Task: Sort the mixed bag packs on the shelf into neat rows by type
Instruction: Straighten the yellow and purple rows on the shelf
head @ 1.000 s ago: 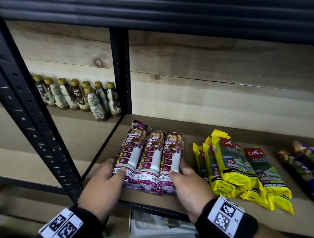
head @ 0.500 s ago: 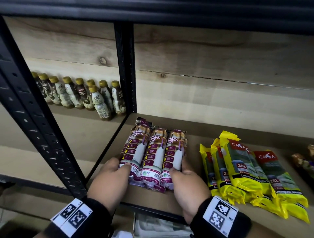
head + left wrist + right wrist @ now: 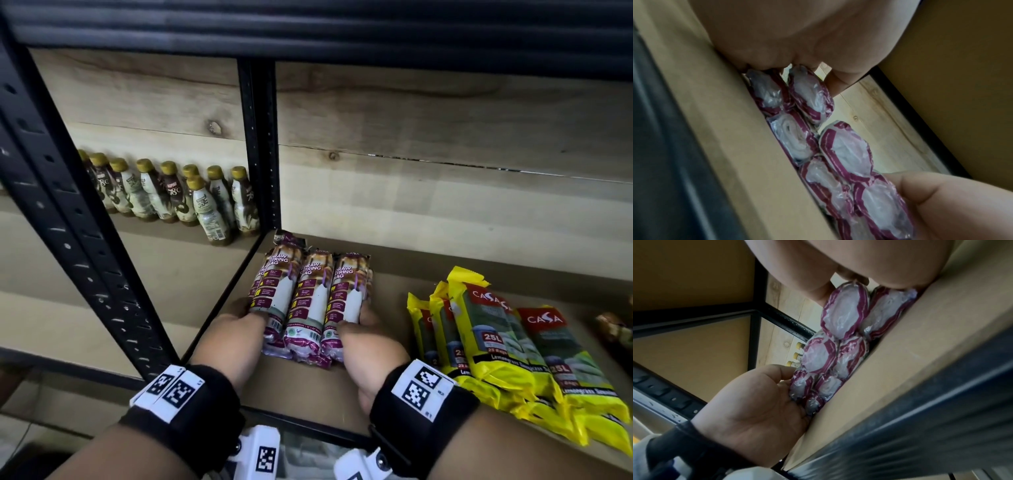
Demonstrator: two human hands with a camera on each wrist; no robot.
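Several drawstring-bag packs (image 3: 310, 301), stacked in two layers, are laid on the shelf (image 3: 308, 387) near its rear post (image 3: 260, 154). The stack is clasped at both sides, the fingers of left hand (image 3: 229, 342) and right hand (image 3: 370, 356) grasping it. Rightward, apart, yellow packs (image 3: 496, 342) are noted.

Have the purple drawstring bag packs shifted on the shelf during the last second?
Yes. The purple drawstring bag packs slid back and left, nearer the black upright post, farther from the yellow packs.
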